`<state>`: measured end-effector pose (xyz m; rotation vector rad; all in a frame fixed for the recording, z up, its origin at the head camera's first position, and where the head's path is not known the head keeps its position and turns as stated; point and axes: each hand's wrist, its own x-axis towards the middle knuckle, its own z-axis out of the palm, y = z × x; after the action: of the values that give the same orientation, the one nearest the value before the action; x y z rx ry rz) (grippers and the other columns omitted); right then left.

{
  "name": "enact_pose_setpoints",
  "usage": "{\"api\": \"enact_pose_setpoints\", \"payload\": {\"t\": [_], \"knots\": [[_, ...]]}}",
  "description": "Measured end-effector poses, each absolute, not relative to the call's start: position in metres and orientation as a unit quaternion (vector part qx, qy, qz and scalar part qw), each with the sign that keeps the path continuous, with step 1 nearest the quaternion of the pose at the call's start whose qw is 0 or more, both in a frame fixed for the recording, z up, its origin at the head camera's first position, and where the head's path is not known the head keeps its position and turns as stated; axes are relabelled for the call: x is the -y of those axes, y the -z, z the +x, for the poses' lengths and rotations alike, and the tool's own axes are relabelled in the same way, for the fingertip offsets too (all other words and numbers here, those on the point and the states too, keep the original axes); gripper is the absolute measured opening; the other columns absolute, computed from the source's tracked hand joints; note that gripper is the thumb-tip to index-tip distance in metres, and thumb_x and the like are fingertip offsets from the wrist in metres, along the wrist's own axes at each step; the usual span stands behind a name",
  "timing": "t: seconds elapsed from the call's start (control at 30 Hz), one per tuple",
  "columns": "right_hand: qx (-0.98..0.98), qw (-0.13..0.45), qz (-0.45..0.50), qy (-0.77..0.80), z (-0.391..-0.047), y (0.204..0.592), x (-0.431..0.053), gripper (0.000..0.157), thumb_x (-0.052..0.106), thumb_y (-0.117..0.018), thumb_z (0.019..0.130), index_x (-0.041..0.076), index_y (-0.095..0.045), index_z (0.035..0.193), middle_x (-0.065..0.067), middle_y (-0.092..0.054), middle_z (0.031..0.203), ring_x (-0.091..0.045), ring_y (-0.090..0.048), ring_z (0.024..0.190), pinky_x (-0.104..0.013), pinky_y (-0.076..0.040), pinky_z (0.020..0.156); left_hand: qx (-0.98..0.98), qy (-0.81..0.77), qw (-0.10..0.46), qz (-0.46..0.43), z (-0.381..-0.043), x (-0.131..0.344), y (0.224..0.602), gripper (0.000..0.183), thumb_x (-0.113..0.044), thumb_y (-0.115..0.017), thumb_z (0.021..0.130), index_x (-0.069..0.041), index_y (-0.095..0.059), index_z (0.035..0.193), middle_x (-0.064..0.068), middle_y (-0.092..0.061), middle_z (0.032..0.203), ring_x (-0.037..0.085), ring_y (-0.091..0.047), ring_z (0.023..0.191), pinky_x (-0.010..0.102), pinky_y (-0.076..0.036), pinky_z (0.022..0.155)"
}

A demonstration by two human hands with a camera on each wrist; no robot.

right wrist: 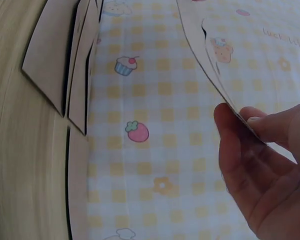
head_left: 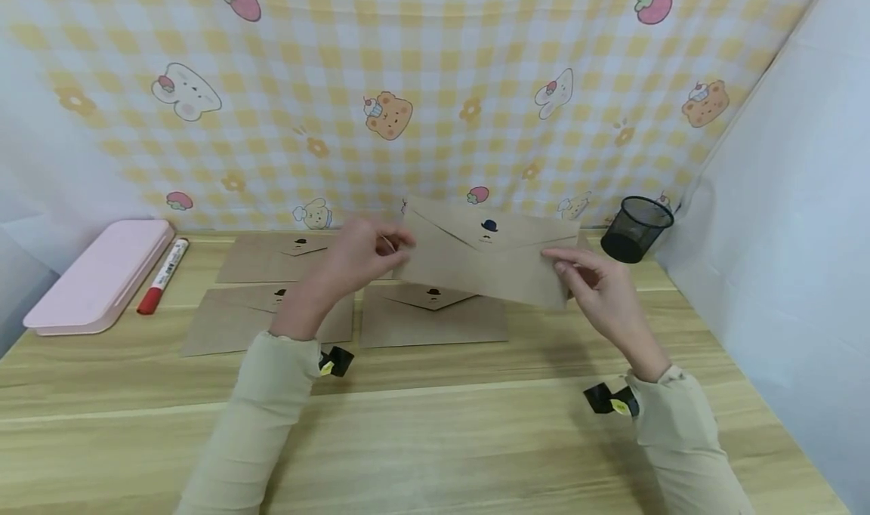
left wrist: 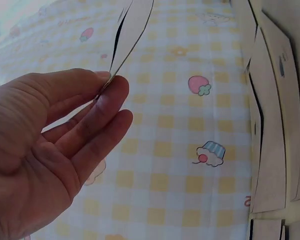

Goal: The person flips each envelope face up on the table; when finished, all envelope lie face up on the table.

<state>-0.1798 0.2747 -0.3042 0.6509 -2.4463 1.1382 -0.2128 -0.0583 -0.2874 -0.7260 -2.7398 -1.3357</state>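
A brown kraft envelope (head_left: 485, 266) with a small bowler-hat print is held up over the table, its flap side facing me. My left hand (head_left: 356, 258) pinches its left edge between thumb and index finger, the other fingers loosely bent in the left wrist view. At the opposite edge, my right hand (head_left: 601, 292) pinches the envelope between thumb and fingers. Below it lies another envelope (head_left: 435, 330), flap side up. On the left are a front envelope (head_left: 227, 319) and a back envelope (head_left: 251, 262), both partly covered by my left hand and forearm.
A pink case (head_left: 102, 273) sits at the far left beside a red-capped marker (head_left: 163, 277). The black mesh pen cup (head_left: 635, 232) stands at the back right. A yellow checked cloth (head_left: 435, 62) hangs behind the wooden table (head_left: 435, 439).
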Motion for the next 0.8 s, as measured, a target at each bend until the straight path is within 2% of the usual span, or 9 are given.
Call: {"api": "enact_pose_setpoints", "payload": {"t": [0.17, 0.23, 0.37, 0.47, 0.53, 0.63, 0.73, 0.8], "knots": [[0.898, 0.155, 0.239, -0.335, -0.183, 0.305, -0.285, 0.025, 0.001, -0.063, 0.087, 0.001, -0.066, 0.111, -0.012, -0.065, 0.103, -0.015, -0.058, 0.069, -0.022, -0.048, 0.055, 0.887, 0.387, -0.010, -0.251, -0.215, 0.039, 0.295, 0.017, -0.003, -0.064, 0.086, -0.001, -0.069, 0.103, 0.008, -0.067, 0.090, 0.016, -0.061, 0.077, 0.025, -0.050, 0.063], [0.914, 0.121, 0.238, -0.306, -0.186, 0.305, -0.294, 0.032, 0.001, -0.066, 0.084, -0.002, -0.062, 0.116, -0.016, -0.062, 0.109, -0.020, -0.058, 0.075, -0.025, -0.048, 0.058, 0.891, 0.358, -0.005, -0.278, -0.215, 0.027, 0.300, 0.019, -0.003, -0.062, 0.087, 0.000, -0.069, 0.105, 0.009, -0.068, 0.093, 0.016, -0.062, 0.078, 0.024, -0.050, 0.063], [0.941, 0.050, 0.215, -0.258, -0.190, 0.306, -0.316, 0.048, -0.002, -0.068, 0.081, -0.005, -0.052, 0.127, -0.025, -0.052, 0.119, -0.021, -0.052, 0.071, -0.031, -0.044, 0.058, 0.891, 0.319, -0.030, -0.322, -0.217, -0.003, 0.311, 0.023, -0.002, -0.059, 0.088, 0.003, -0.067, 0.109, 0.010, -0.068, 0.093, 0.012, -0.060, 0.075, 0.023, -0.048, 0.065], [0.951, 0.007, 0.185, -0.247, -0.192, 0.306, -0.331, 0.051, -0.004, -0.067, 0.081, -0.007, -0.049, 0.129, -0.029, -0.048, 0.123, -0.018, -0.052, 0.058, -0.029, -0.044, 0.052, 0.888, 0.302, -0.052, -0.342, -0.220, -0.026, 0.317, 0.014, -0.002, -0.057, 0.088, 0.002, -0.070, 0.090, 0.003, -0.063, 0.075, 0.008, -0.051, 0.063, 0.020, -0.041, 0.060], [0.955, -0.020, 0.161, -0.248, -0.192, 0.305, -0.340, 0.052, -0.004, -0.065, 0.082, -0.008, -0.047, 0.130, -0.032, -0.049, 0.119, -0.018, -0.053, 0.051, -0.029, -0.044, 0.047, 0.888, 0.296, -0.063, -0.346, -0.221, -0.039, 0.320, 0.018, -0.003, -0.057, 0.088, -0.002, -0.064, 0.072, 0.000, -0.054, 0.063, 0.007, -0.042, 0.055, 0.019, -0.035, 0.054], [0.964, -0.038, 0.120, -0.235, -0.195, 0.305, -0.349, 0.057, -0.002, -0.066, 0.080, -0.012, -0.041, 0.131, -0.035, -0.053, 0.113, -0.027, -0.060, 0.062, -0.033, -0.046, 0.051, 0.889, 0.293, -0.092, -0.338, -0.219, -0.059, 0.324, 0.032, -0.003, -0.057, 0.088, -0.008, -0.050, 0.057, -0.003, -0.043, 0.054, 0.007, -0.034, 0.049, 0.019, -0.029, 0.047], [0.974, -0.041, 0.076, -0.211, -0.198, 0.309, -0.357, 0.067, -0.002, -0.068, 0.074, -0.018, -0.035, 0.130, -0.035, -0.058, 0.099, -0.037, -0.060, 0.077, -0.040, -0.048, 0.059, 0.895, 0.286, -0.137, -0.313, -0.214, -0.080, 0.326, 0.037, -0.004, -0.058, 0.087, -0.012, -0.044, 0.053, -0.005, -0.037, 0.050, 0.007, -0.031, 0.045, 0.019, -0.027, 0.043], [0.980, -0.044, 0.051, -0.189, -0.200, 0.315, -0.362, 0.065, -0.002, -0.068, 0.070, -0.019, -0.037, 0.126, -0.034, -0.059, 0.097, -0.039, -0.060, 0.081, -0.042, -0.048, 0.062, 0.901, 0.275, -0.151, -0.300, -0.212, -0.095, 0.328, 0.038, -0.005, -0.059, 0.086, -0.013, -0.039, 0.054, -0.004, -0.033, 0.050, 0.007, -0.030, 0.043, 0.019, -0.027, 0.041]]}}
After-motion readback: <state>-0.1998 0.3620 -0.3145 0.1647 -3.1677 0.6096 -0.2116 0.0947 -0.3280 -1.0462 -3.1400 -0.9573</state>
